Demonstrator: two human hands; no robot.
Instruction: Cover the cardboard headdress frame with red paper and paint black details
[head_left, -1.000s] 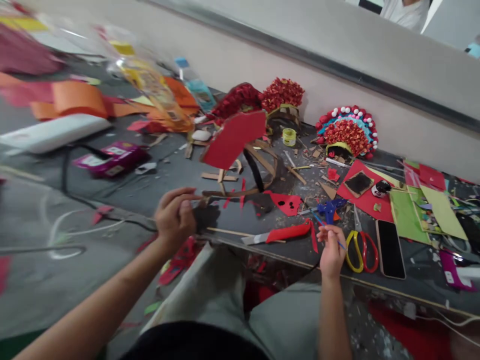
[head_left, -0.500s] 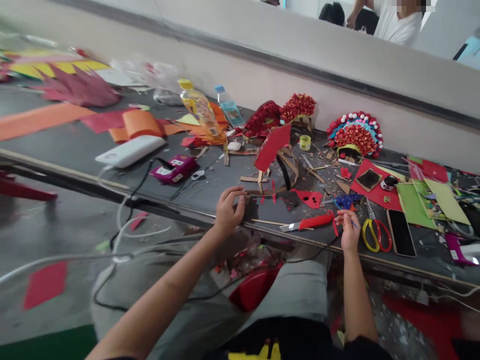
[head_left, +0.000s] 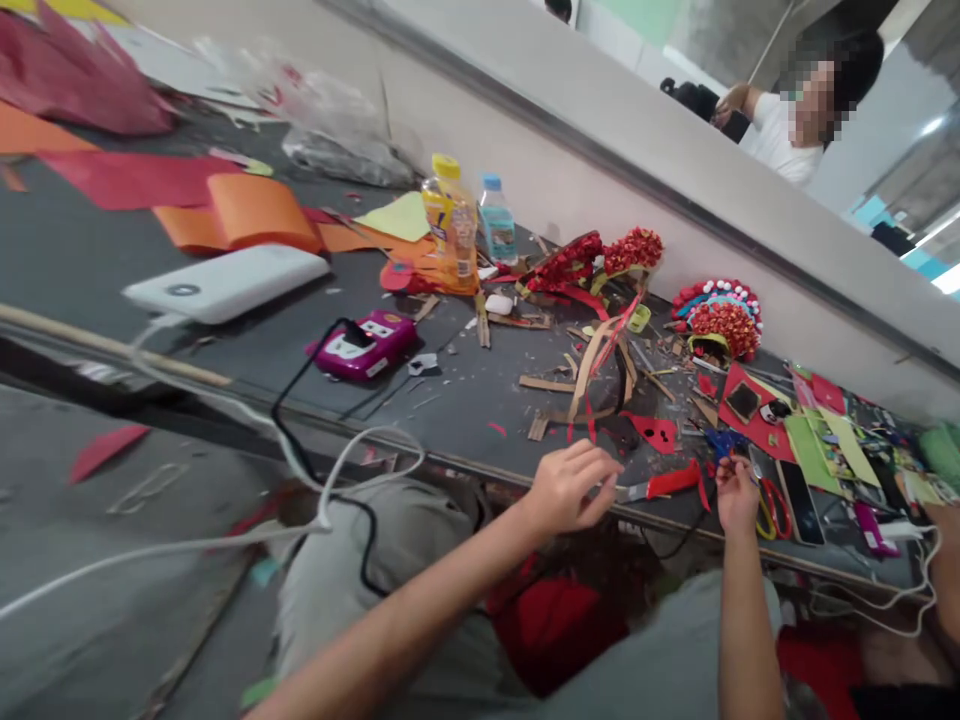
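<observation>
Right of centre: your left hand (head_left: 574,487), fingers parted; your right hand (head_left: 739,492), grip unclear; red-handled, metal-bladed knife (head_left: 673,480) between, presumably for reach.

I am seeing a matt, scuffed table (head_left: 450,395). At left, a purple plastic box (head_left: 366,352) is gleaming, orange paper (head_left: 262,212) is looking matt. Far, a yellow-capped bottle (head_left: 450,220) is shining in clear plastic; near, the knife handle (head_left: 672,481) is looking smooth.

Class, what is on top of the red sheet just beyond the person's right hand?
On the red sheet are a dark-centred square and a small jar. The patches beneath them are covered and cannot be seen.
</observation>
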